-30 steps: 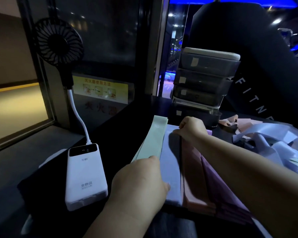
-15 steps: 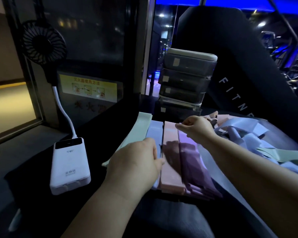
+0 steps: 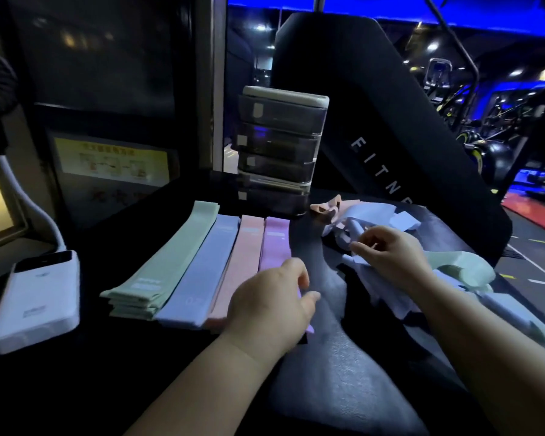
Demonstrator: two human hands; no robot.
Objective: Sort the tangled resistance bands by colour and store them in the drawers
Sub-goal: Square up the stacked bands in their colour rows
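Four sorted rows lie side by side on the dark table [image 3: 139, 357], touching along their edges: a green stack [image 3: 167, 262], then a blue band [image 3: 206, 269], a pink band [image 3: 243, 256] and a purple band [image 3: 276, 243]. Their far ends point at the drawers [image 3: 280, 152], a stack of dark see-through trays with a pale lid that stands just behind them. All the trays look pushed in.

The left hand [image 3: 271, 306] hangs over the near ends of the pink and purple bands, covering them. Its fingers are loosely bent, its thumb sticks out to the right, and it holds nothing.

To the right, apart from the rows, sits the tangle [image 3: 400, 220] of pale blue, pink and green bands. The right hand [image 3: 390, 256] rests on it with its fingers curled. Whether they pinch a band cannot be told.

A white power bank [image 3: 35, 297] lies at the left, well apart from the green stack, with a white cable [image 3: 29, 209] rising from it.
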